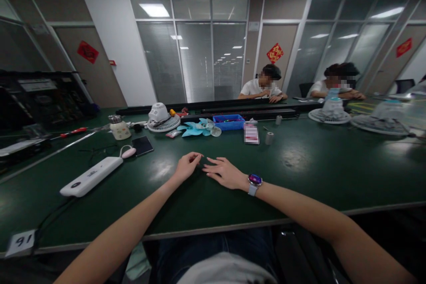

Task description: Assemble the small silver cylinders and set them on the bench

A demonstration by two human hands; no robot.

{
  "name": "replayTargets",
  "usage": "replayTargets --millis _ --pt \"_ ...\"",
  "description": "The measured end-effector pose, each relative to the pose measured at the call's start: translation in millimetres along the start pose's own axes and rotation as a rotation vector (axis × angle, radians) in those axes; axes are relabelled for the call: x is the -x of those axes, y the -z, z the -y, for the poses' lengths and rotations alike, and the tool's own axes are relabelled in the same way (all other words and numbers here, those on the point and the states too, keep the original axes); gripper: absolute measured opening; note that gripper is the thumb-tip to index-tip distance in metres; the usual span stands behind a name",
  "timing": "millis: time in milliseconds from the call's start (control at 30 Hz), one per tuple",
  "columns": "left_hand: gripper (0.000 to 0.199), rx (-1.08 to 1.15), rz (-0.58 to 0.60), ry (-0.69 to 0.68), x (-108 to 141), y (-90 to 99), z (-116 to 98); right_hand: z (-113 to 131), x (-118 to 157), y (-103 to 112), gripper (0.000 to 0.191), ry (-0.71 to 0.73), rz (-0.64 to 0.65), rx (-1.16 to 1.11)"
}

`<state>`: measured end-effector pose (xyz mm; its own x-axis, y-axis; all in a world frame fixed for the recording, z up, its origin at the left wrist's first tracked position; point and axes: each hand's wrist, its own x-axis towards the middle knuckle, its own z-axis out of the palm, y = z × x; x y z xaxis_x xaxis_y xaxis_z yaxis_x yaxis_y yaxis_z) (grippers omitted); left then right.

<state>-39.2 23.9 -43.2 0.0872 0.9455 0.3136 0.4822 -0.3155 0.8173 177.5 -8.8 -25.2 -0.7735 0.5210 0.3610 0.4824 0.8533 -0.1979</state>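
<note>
Over the middle of the green table (233, 206), my left hand (188, 165) has its fingers curled together, the tips pointing right; whether something small sits between them is too small to tell. Close beside it on the right, my right hand (226, 173) is spread with its fingers apart and nothing in it; a watch (254, 179) is on that wrist. Beyond my hands lie light blue fan blades (196, 128), a blue tray (229, 123) with small parts, and a pink and white packet (251, 133). A small grey cylinder (269, 138) stands right of the packet.
At the left are a white power strip (93, 176), a phone (142, 145) and a patterned bottle (119, 128). A white fan part (159, 117) sits at the back left, another fan (329, 113) at the back right. Two people sit across the table.
</note>
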Motion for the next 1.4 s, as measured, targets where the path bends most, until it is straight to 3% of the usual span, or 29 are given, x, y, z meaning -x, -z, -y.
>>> replayTargets --millis 233,367,533,667,833,1400 --pt "0.039 -0.019 -0.012 -0.024 1 -0.1 -1 -11 -2 1 0.022 -0.027 -0.094 0.037" --pt "0.041 -0.044 0.001 -0.007 1 1.6 -2 -49 5 23 0.025 -0.049 -0.286 0.144" --pt "0.043 -0.072 0.018 0.023 2 2.5 -2 -137 47 77 0.026 -0.452 -0.633 0.410" --pt "0.042 -0.079 0.027 0.031 2 1.5 -2 -180 81 98 0.030 -0.770 -0.668 0.523" --pt "0.043 -0.092 0.020 0.033 3 2.3 -5 -188 93 93 0.032 -0.940 -0.602 0.511" --pt "0.043 -0.096 0.022 0.020 4 1.1 -7 -200 92 93 0.031 -0.962 -0.646 0.429"
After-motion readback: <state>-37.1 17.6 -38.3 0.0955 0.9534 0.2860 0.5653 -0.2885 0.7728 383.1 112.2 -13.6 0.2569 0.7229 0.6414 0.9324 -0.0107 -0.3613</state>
